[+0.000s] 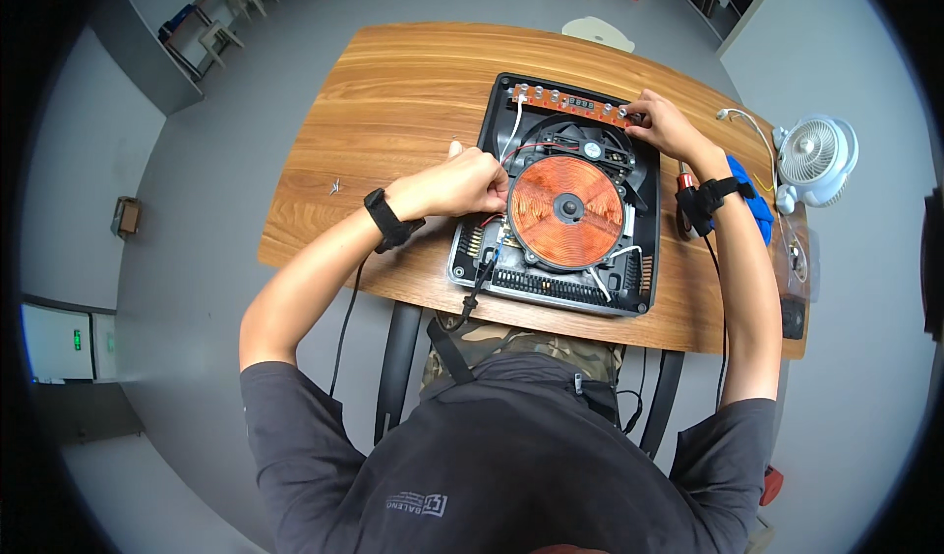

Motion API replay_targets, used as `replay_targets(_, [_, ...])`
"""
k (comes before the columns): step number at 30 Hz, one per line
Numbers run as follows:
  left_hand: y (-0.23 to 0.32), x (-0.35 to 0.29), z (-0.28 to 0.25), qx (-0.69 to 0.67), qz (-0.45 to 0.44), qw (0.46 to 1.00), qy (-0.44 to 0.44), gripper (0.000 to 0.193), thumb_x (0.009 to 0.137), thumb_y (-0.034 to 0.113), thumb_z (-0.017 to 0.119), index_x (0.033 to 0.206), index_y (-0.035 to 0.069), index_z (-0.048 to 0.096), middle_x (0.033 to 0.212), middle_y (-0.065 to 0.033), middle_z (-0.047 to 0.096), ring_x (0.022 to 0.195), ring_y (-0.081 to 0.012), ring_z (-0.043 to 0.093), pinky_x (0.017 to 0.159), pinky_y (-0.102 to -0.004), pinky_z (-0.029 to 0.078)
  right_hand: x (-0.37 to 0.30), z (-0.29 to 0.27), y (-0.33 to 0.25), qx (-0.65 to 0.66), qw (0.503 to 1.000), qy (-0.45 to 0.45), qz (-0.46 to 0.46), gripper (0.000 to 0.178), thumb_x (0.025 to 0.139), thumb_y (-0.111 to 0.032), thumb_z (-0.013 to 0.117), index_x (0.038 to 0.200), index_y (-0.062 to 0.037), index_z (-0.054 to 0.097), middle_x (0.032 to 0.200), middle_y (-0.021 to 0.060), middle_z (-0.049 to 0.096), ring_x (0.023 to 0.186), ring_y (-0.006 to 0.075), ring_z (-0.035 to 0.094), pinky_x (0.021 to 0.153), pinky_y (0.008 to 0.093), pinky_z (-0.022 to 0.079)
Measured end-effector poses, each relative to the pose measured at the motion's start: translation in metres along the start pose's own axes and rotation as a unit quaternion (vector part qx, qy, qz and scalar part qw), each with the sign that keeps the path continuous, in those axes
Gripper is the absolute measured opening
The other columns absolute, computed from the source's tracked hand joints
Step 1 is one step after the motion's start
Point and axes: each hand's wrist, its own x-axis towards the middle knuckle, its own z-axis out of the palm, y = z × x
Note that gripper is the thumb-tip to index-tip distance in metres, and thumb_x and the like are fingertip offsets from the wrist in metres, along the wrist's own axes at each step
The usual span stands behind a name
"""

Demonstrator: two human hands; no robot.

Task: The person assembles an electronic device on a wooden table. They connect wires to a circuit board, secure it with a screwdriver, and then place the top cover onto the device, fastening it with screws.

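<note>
An opened, rectangular black plastic appliance housing is lying on the wood-grained brown counter, directly in front of the person. Inside it, a flat, round copper-coloured coil with a dark hub is occupying the middle. A narrow orange-brown circuit board is running along the far end, with a white cable leading from its left part. A black plastic fan is showing between board and coil.

The left hand is bending its fingers together at the coil's left edge; whether they are grasping anything cannot be told. The right hand is curling its thumb and fingers at the board's right end; contact is appearing likely, but a firm grip cannot be confirmed.

Black wristbands are encircling both wrists. Small metal screws are lying on the counter, left of the housing. A white round desk fan is standing to the right, near a bright blue item, partly hidden by the right forearm.
</note>
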Motion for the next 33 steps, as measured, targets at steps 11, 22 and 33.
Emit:
replay_targets(11, [-0.003, -0.001, 0.002, -0.04, -0.001, 0.999, 0.015, 0.017, 0.086, 0.023, 0.078, 0.083, 0.007, 0.077, 0.073, -0.008, 0.073, 0.071, -0.0222, 0.069, 0.094, -0.0408, 0.038, 0.001, 0.003, 0.005, 0.006, 1.0, 0.002, 0.007, 0.04, 0.087, -0.018, 0.078, 0.122, -0.0019, 0.071, 0.11, 0.017, 0.062, 0.105, 0.0337, 0.063, 0.093, 0.0399, 0.052])
replay_targets(22, [0.001, -0.003, 0.008, -0.045, -0.006, 0.998, 0.044, 0.011, 0.08, 0.017, 0.078, 0.076, 0.008, 0.077, 0.072, -0.0102, 0.073, 0.073, -0.0273, 0.072, 0.085, -0.0479, 0.043, -0.001, 0.002, 0.005, -0.008, 1.0, 0.006, 0.002, 0.04, 0.087, -0.02, 0.079, 0.123, -0.0039, 0.071, 0.109, 0.0165, 0.062, 0.104, 0.0334, 0.063, 0.094, 0.0409, 0.051])
replay_targets(33, [0.004, -0.005, 0.011, -0.053, -0.034, 0.996, 0.058, 0.016, 0.08, 0.021, 0.081, 0.075, 0.007, 0.076, 0.069, -0.0074, 0.072, 0.068, -0.0204, 0.068, 0.085, -0.0398, 0.035, 0.001, 0.004, 0.009, -0.028, 1.0, 0.006, -0.011, 0.04, 0.086, -0.019, 0.079, 0.121, -0.0022, 0.071, 0.109, 0.0166, 0.061, 0.101, 0.034, 0.063, 0.091, 0.0415, 0.052])
